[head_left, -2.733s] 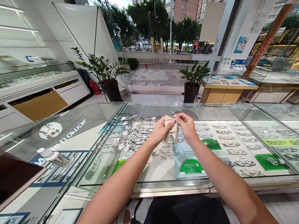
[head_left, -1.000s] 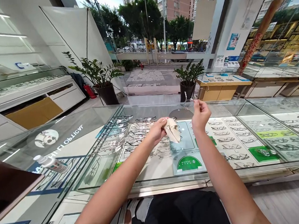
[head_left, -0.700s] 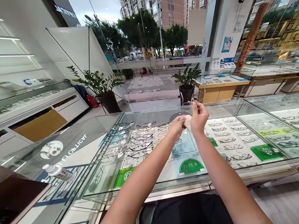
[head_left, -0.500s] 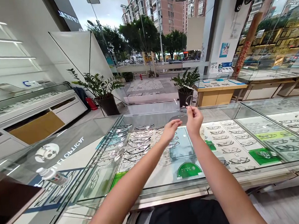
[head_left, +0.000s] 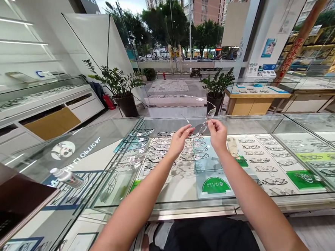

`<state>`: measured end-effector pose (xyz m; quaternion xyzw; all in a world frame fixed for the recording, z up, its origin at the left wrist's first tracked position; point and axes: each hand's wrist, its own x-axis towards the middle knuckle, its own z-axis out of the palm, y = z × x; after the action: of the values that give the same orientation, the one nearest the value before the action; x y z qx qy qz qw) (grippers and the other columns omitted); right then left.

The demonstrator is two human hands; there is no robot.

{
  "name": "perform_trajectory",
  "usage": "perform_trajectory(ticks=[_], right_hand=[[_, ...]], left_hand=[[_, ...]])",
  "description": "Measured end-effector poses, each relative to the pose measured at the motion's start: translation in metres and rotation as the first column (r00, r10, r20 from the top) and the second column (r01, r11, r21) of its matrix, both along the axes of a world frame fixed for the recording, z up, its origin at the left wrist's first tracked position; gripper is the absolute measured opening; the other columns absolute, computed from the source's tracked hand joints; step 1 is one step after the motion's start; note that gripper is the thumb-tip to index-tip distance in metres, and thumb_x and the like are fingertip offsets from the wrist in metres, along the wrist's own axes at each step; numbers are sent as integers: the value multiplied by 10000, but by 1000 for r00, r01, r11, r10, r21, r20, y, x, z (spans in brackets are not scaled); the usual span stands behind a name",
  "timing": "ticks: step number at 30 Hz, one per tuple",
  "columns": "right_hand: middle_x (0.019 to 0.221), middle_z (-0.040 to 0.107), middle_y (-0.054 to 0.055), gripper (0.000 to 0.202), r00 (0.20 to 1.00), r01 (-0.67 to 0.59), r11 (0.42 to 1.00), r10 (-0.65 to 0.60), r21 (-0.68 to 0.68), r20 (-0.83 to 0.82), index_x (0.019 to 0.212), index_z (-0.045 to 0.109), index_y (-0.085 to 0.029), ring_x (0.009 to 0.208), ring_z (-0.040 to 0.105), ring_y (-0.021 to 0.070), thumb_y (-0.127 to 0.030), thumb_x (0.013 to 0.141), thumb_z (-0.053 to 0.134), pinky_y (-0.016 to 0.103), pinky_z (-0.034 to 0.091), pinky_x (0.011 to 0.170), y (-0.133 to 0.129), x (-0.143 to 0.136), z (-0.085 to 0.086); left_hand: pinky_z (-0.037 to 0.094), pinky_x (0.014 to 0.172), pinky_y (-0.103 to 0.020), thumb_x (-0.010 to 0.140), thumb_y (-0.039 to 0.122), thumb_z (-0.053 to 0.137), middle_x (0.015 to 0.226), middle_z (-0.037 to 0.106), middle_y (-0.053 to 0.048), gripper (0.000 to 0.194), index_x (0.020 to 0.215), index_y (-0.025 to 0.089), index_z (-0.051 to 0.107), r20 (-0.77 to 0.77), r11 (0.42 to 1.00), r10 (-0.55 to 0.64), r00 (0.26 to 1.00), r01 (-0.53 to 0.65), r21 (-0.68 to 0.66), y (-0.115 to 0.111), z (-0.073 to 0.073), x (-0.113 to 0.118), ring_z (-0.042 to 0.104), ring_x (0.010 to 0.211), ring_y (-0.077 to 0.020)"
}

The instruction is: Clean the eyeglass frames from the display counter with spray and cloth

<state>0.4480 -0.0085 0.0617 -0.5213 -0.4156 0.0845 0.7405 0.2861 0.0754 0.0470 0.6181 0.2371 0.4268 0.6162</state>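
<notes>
Right hand: thumb and forefinger pinched shut on glasses, near middle of frame; remaining fingers curled. Left hand: fingers nearly straight, close together, at tip of one temple arm; whether gripping, cannot tell from here. Glasses held above glass counter, arms unfolded. Beige cloth on countertop, just beside right wrist. White bottle well apart, beyond left forearm.

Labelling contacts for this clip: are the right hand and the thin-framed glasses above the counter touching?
Touching. The head view shows the right hand pinching the glasses between thumb and fingers.
</notes>
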Motion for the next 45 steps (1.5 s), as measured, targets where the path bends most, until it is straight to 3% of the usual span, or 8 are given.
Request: perform_trajectory(ticks=[4, 9, 19, 22, 25, 30, 39, 45], right_hand=[[763, 635, 8, 391, 999, -36, 999, 37, -31, 28, 895, 733, -201, 707, 505, 164, -587, 922, 681, 308, 415, 681, 1, -1, -3], [915, 705, 41, 346, 983, -161, 985, 165, -67, 76, 887, 728, -224, 871, 638, 202, -568, 917, 700, 334, 495, 820, 4, -2, -6], [1167, 794, 80, 283, 930, -367, 929, 365, -39, -49, 873, 741, -253, 1208, 707, 283, -532, 879, 782, 422, 532, 1048, 6, -7, -7], [1120, 814, 72, 258, 912, -402, 915, 399, -21, -92, 862, 747, -262, 1200, 722, 289, -512, 866, 808, 443, 529, 1073, 3, -9, -4], [1070, 820, 62, 245, 895, -443, 896, 439, -41, -79, 846, 754, -265, 1159, 736, 284, -501, 863, 818, 445, 529, 1069, 0, -10, -2], [1024, 817, 50, 254, 799, -600, 787, 598, -142, -61, 812, 754, -256, 1079, 734, 261, -495, 855, 828, 418, 533, 1013, -3, -10, -2], [1029, 806, 57, 293, 769, -634, 745, 636, -208, -66, 809, 755, -252, 1071, 705, 262, -532, 838, 838, 405, 523, 966, -4, -12, 0], [1054, 752, 53, 303, 819, -570, 804, 572, -167, -44, 781, 749, -251, 1068, 655, 241, -535, 826, 843, 367, 506, 935, 2, -5, -5]], left_hand=[[488, 971, -361, 953, 555, 653, 1251, 757, -128, 549, 1364, 198, 724, -60, 987, 37, 998, -27, 161, -3, 1, -4, 682, 1123, -261], [460, 943, -363, 1050, 562, 473, 934, 599, -59, 525, 1319, 225, 772, -192, 914, 143, 971, -56, 401, -8, 8, -10, 577, 919, -220], [459, 841, -346, 1099, 537, 377, 834, 513, -32, 535, 1244, 233, 793, -219, 863, 138, 966, -9, 505, -10, 7, -10, 546, 836, -207], [466, 863, -352, 1097, 456, 425, 909, 603, -55, 444, 1205, 210, 778, -95, 811, 296, 950, -198, 550, -8, 6, -12, 587, 887, -213], [488, 939, -374, 1052, 379, 535, 1164, 678, -105, 325, 1261, 201, 708, 27, 697, 515, 857, -436, 568, -2, 6, -16, 626, 1028, -237], [429, 1135, -443, 1035, 329, 565, 1429, 662, -125, 377, 1388, 210, 618, 59, 560, 623, 780, -498, 662, 3, 9, -20, 566, 1328, -280], [491, 968, -380, 1033, 368, 606, 1114, 788, -68, 209, 1086, 225, 749, -26, 662, 546, 837, -413, 626, 6, 8, -21, 686, 1062, -244], [513, 941, -371, 1009, 418, 620, 1083, 800, -69, 252, 995, 232, 789, -84, 809, 331, 940, -237, 537, 4, 3, -13, 699, 1071, -245]])
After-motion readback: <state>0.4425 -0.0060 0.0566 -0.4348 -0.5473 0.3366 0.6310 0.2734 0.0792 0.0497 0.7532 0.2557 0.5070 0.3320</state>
